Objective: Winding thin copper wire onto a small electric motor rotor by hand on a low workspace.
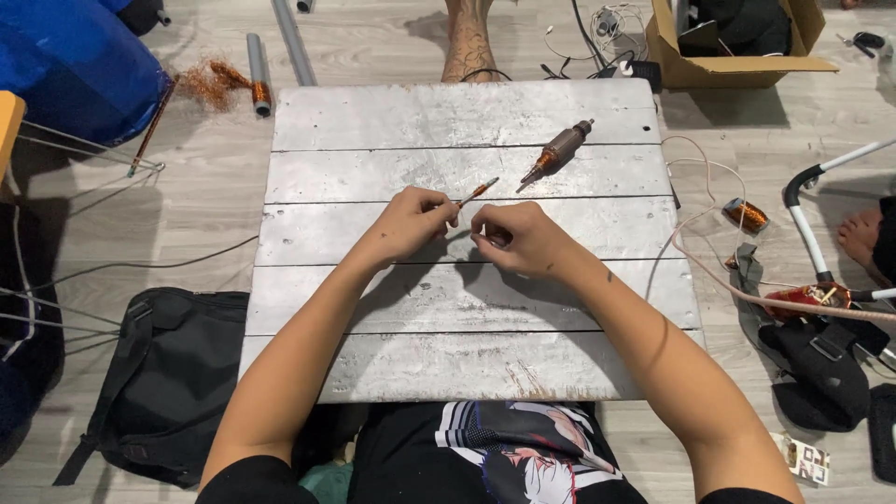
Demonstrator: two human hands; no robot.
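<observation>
My left hand (415,219) is closed around a thin tool (478,190) with an orange shaft and a grey tip that sticks out toward the upper right. My right hand (515,236) sits just beside it with its fingers curled and pinched together; what they hold is hidden. Both hands rest over a worn white plank table (467,308). A motor armature (560,149) with copper windings and a steel shaft lies on the table beyond my right hand, apart from both hands.
A black backpack (163,378) lies on the floor at left. Loose copper wire (205,82) and grey pipes (257,65) lie at upper left. A cardboard box (737,37), a copper spool (747,215), cables and another person's foot (859,238) are at right.
</observation>
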